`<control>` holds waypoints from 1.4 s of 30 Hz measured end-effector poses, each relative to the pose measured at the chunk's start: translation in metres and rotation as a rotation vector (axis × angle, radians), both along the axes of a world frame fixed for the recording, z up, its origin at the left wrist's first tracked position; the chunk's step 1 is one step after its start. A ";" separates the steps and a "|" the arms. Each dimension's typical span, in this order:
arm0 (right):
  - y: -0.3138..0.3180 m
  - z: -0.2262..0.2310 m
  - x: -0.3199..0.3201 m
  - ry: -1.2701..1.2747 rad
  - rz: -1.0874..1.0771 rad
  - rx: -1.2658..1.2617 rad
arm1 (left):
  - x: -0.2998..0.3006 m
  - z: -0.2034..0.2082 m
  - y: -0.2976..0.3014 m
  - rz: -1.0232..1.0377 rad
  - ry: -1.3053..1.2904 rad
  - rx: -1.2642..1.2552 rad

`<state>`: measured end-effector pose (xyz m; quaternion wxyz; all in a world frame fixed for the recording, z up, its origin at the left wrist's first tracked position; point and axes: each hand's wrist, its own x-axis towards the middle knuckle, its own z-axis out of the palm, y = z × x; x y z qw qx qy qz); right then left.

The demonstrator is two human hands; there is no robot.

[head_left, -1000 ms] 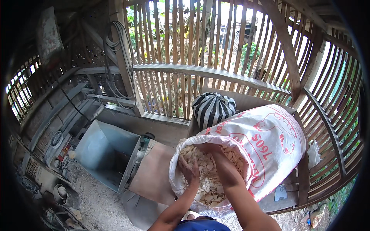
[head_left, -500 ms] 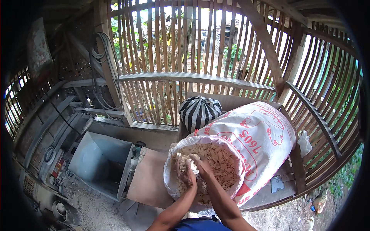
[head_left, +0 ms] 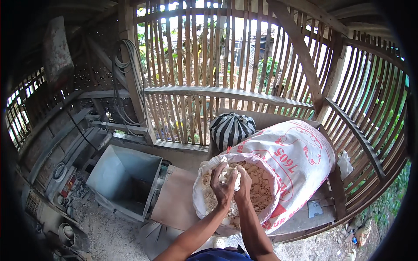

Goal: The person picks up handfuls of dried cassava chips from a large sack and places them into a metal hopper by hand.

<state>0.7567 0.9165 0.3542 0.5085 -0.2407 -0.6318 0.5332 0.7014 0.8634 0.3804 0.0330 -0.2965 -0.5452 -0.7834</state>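
Observation:
My left hand (head_left: 221, 188) and my right hand (head_left: 244, 182) are cupped together over the mouth of an open white woven sack (head_left: 200, 201). Pale, dry broken chips (head_left: 229, 175) lie heaped between the two palms. Fingers of both hands curl around this heap. More chips, tan and flaky (head_left: 264, 187), fill the sack below, and my wrists pass over its near rim. A bulging white woven sack body with red print (head_left: 311, 152) adjoins the open mouth on the right; whether both are one sack, I cannot tell.
A black-and-white striped bag (head_left: 230, 130) stands tied behind the sack. To the left are a flat brown board (head_left: 176, 198) and an open grey metal hopper (head_left: 117, 174). Wooden slat walls (head_left: 196, 65) enclose the far side; coiled hose (head_left: 126, 65) hangs from a post.
Both hands have risen from the chips inside the sack, bringing a cupped heap up with them. The whole view has shifted slightly, so surroundings appear further right and lower.

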 end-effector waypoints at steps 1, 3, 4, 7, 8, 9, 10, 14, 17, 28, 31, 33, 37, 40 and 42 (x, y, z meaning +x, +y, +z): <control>-0.001 0.011 -0.005 0.004 0.012 0.002 | -0.003 0.011 -0.002 -0.014 0.019 0.018; -0.007 0.034 -0.021 0.110 0.009 0.039 | -0.014 0.037 -0.014 0.003 0.005 0.025; -0.007 0.044 -0.031 0.169 0.080 -0.038 | -0.020 0.052 -0.019 0.035 0.050 0.053; -0.013 0.074 -0.072 0.057 0.058 0.405 | -0.050 0.095 -0.043 0.138 0.152 0.095; -0.023 0.089 -0.090 0.096 0.120 0.384 | -0.064 0.109 -0.055 0.202 0.190 0.105; -0.037 0.105 -0.110 0.135 0.180 0.365 | -0.077 0.122 -0.067 0.263 0.228 0.116; -0.044 0.116 -0.129 0.203 0.265 0.188 | -0.088 0.135 -0.073 0.274 0.225 0.133; -0.126 0.147 -0.207 0.441 0.639 -0.403 | -0.149 0.157 -0.142 0.487 0.246 0.100; -0.172 0.154 -0.224 0.361 0.712 -0.527 | -0.179 0.144 -0.183 0.463 0.106 0.147; -0.179 0.102 -0.249 -0.048 0.828 -0.407 | -0.225 0.080 -0.239 0.501 -0.047 -0.212; -0.175 0.096 -0.248 -0.033 0.892 -0.424 | -0.231 0.076 -0.250 0.393 -0.109 -0.273; -0.176 0.099 -0.242 -0.185 0.966 -0.332 | -0.233 0.073 -0.264 0.354 -0.161 -0.304; -0.161 0.084 -0.250 -0.024 0.933 -0.032 | -0.232 0.075 -0.266 0.274 -0.113 -0.358; -0.162 0.089 -0.247 -0.157 0.876 0.218 | -0.231 0.078 -0.278 0.340 -0.026 -0.442; -0.169 0.096 -0.242 -0.168 0.843 0.370 | -0.227 0.079 -0.283 0.351 -0.035 -0.455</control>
